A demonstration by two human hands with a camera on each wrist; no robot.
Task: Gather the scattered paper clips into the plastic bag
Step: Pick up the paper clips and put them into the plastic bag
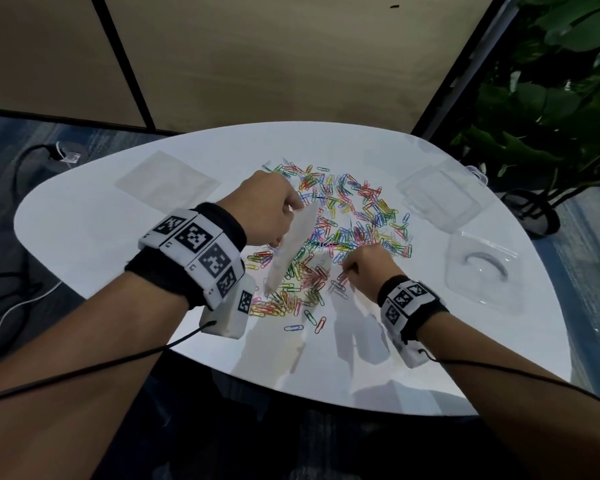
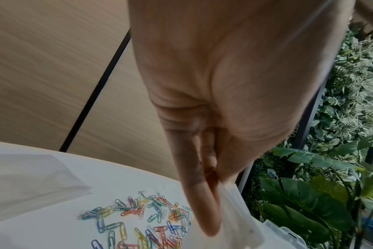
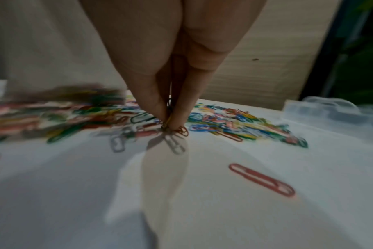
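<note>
White table (image 1: 84, 237), countless paper clips (image 1: 357, 216), two hands

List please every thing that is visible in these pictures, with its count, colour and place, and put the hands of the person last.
paper clips: too many to count, mixed colours, scattered over the middle of the table
plastic bag: one, clear, held up over the clips
flat bags: a clear flat pile, count unclear, far left of the table
clear plastic box: one, far right of the table
clear plastic tray: one, right edge, nearer than the box
table: one, white, rounded
plants: green, right of the table
wrist bands: two, black with white coded tags, one on each wrist
left hand: pinches the top of the bag
right hand: pinches clips at the near edge of the pile
</note>
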